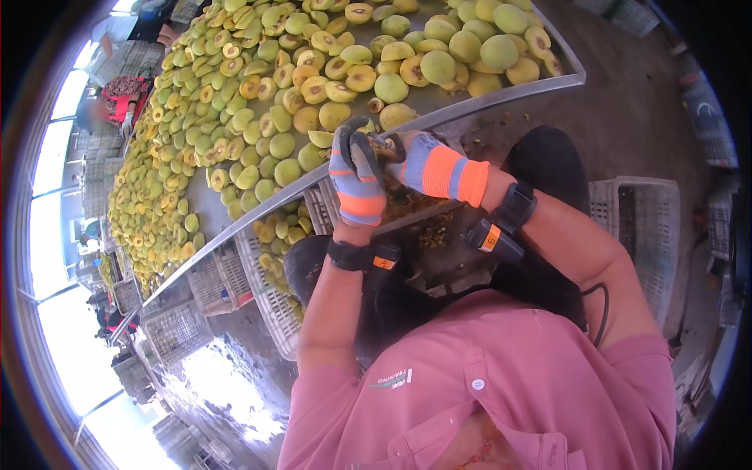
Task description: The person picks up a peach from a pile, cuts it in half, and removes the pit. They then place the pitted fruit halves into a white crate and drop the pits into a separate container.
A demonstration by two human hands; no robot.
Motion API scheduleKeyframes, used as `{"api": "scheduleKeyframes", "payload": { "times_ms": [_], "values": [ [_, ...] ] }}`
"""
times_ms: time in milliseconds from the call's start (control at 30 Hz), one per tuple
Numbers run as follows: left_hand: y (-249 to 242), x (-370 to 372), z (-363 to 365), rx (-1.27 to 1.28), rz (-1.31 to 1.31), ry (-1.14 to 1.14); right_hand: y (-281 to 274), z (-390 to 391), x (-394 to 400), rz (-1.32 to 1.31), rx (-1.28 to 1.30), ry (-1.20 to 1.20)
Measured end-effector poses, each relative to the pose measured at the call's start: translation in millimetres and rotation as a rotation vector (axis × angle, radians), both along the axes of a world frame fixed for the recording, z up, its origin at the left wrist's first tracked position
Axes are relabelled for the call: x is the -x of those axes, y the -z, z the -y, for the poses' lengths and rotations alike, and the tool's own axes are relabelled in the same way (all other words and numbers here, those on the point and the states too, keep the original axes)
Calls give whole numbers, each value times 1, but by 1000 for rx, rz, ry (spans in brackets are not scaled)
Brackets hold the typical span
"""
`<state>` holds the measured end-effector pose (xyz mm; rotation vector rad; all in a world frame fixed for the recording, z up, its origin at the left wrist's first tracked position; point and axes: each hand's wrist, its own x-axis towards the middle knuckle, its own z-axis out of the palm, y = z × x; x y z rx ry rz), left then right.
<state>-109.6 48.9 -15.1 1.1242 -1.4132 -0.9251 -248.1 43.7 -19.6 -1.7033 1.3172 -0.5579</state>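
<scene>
Left hand (359, 178), fingers curled, meets my right hand (435, 168) over a brownish piece (385, 147) beside the counter (501, 100); I cannot tell which grips it. Halved fruits (361, 77) on top look light, firm, probably slick inside: best pinched by the skin.

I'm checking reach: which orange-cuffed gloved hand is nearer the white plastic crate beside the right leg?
Right. The right hand is forward and left of the crate; the left hand is farther left.
</scene>
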Motion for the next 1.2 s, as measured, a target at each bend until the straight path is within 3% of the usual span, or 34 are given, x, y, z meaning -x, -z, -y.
{"api": "scheduleKeyframes", "payload": {
  "times_ms": [67, 167, 267, 367, 467, 567, 667, 767, 800, 867, 933, 1067, 1133, 1200],
  "values": [
    [-1, 7, -1, 13, -15, -25, -13, -1, 3, -74, 55, -17],
    [7, 5, 0, 88, 92, -26, 12, 3, -3, -210, 198, -93],
    [19, 5, 3, 115, 144, -76, 2, -3, -2, -134, 81, 9],
    [-1, 11, -4, -46, 62, -39, 5, -3, -3, -201, 136, -24],
    [14, 3, 2, -147, -102, -32, 11, -2, 0, -292, 256, -135],
    [10, -2, 4, -187, -172, -18, -2, -1, 3, -245, 65, -121],
    [9, -14, 12, -389, -327, 54, 9, 0, -1, -106, 59, -58],
    [-7, -15, 10, -554, -374, 45, -4, 3, -2, -43, -250, -100],
    [16, -25, 15, -322, -241, 135, 1, 3, -4, -25, -169, -85],
    [13, -20, 10, -226, -73, 42, 23, 1, -9, 12, -8, -47],
    [6, -12, 4, -133, 96, -37, 38, -2, -16, 132, -10, 6],
    [12, -3, 1, -98, -72, -102, 44, 0, -16, 149, -42, 2],
    [7, 3, -3, -58, -113, -136, 48, -2, -17, 319, -51, 23],
    [0, -4, -4, 90, 177, -82, 45, -4, -16, 434, -71, -7]
  ]
}}
